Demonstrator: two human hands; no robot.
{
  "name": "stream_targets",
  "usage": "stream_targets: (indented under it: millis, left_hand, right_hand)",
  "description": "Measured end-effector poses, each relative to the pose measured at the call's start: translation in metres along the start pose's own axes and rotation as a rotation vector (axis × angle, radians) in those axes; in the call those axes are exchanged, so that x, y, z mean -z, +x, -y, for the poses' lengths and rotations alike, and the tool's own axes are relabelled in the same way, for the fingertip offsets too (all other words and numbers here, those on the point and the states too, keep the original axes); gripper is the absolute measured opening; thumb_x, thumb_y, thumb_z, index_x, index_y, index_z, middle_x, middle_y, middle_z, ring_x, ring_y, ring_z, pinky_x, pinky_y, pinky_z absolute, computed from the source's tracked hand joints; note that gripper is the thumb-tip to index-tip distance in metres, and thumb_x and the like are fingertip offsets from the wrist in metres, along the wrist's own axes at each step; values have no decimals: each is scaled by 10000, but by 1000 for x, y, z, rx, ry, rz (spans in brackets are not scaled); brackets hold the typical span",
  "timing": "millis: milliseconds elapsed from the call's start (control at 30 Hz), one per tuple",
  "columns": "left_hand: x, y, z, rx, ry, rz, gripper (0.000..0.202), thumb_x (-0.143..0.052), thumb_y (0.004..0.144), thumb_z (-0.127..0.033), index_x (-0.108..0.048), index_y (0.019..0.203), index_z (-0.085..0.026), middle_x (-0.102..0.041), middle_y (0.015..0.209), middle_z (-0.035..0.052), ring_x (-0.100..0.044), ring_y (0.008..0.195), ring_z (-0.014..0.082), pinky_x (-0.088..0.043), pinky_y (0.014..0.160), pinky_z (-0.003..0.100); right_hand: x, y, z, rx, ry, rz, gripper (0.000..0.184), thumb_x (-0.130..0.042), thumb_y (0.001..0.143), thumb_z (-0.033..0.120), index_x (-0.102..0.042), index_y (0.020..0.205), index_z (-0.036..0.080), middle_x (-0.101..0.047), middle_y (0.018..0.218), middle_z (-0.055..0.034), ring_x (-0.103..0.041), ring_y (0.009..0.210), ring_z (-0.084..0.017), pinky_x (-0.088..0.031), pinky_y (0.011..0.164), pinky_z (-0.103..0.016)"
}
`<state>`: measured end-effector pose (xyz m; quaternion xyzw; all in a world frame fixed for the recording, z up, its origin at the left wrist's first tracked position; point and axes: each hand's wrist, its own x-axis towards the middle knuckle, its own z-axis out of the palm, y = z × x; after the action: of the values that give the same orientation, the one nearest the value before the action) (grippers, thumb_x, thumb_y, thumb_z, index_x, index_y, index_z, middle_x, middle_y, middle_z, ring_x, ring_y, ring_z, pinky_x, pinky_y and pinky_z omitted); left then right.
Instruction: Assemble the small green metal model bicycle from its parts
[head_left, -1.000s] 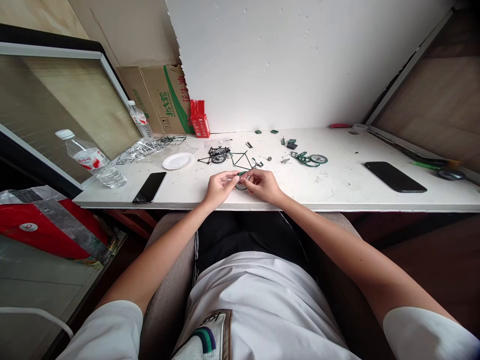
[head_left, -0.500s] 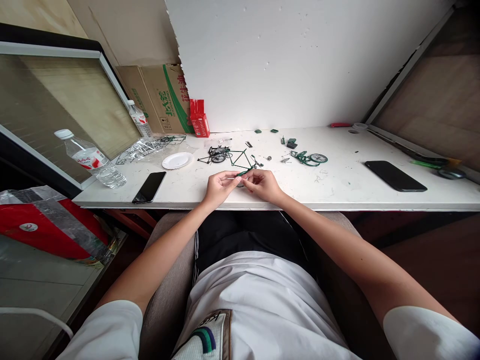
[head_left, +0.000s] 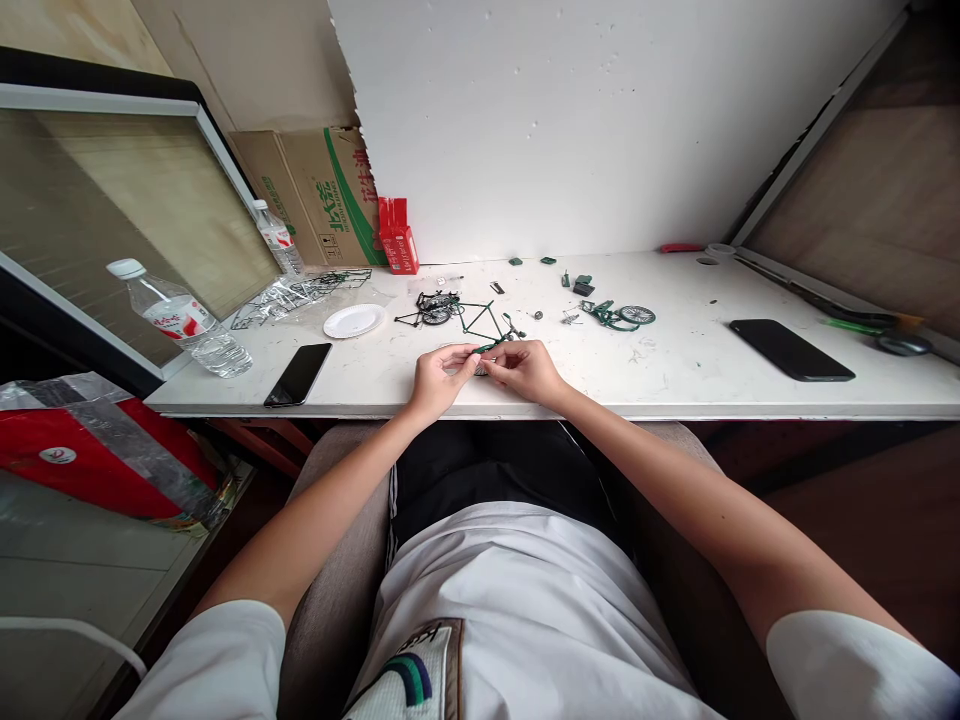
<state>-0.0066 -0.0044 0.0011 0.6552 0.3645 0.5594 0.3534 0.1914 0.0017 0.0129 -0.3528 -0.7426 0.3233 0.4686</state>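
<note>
Close to the table's front edge, my left hand and my right hand meet fingertip to fingertip. Both are closed on a small green model bicycle part, curved like a mudguard, and a spoked wheel shows partly below it. The fingers cover much of the part and the wheel. Just beyond them lies a thin green model bicycle frame. Left of the frame is a cluster of black model bicycle pieces. A green assembly with a wheel rests to the right.
A paper plate, a phone and a water bottle are on the left. Parts sprues lie before a cardboard box and a red carton. Another dark phone lies right. Small green pieces stand farther back.
Almost nothing differs. Both hands keep their hold at the same spot, and the view has shifted very slightly.
</note>
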Motion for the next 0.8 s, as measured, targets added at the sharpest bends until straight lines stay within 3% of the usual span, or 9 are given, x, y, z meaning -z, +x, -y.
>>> stream_targets:
  millis: [400, 600, 800]
  left_hand:
    - [0, 0, 1, -23, 33, -9, 400, -799, 886, -481, -805, 1113, -151, -816, 1106, 136, -787, 981, 255, -632, 942, 382]
    - [0, 2, -1, -12, 3, -1, 452, -813, 875, -492, -781, 1187, -166, -797, 1198, 143, -770, 1088, 269, -611, 986, 378]
    - [-1, 1, -3, 12, -9, -27, 438, -821, 863, -498, -801, 1150, -168, -806, 1168, 140, -777, 1053, 275, -619, 936, 365]
  right_hand:
    - [1, -1, 3, -11, 0, 20, 452, -730, 900, 616, -780, 942, 169, -664, 584, -15, -559, 540, -154, -468, 569, -304]
    - [1, 0, 7, -9, 7, -17, 479, -657, 950, 657, -721, 1048, 192, -651, 635, -3, -591, 559, -157, -472, 570, -295]
    - [1, 1, 8, -6, 53, 35, 450, -627, 974, 656, -657, 1019, 209, -658, 716, -9, -622, 621, -164, -505, 620, -303]
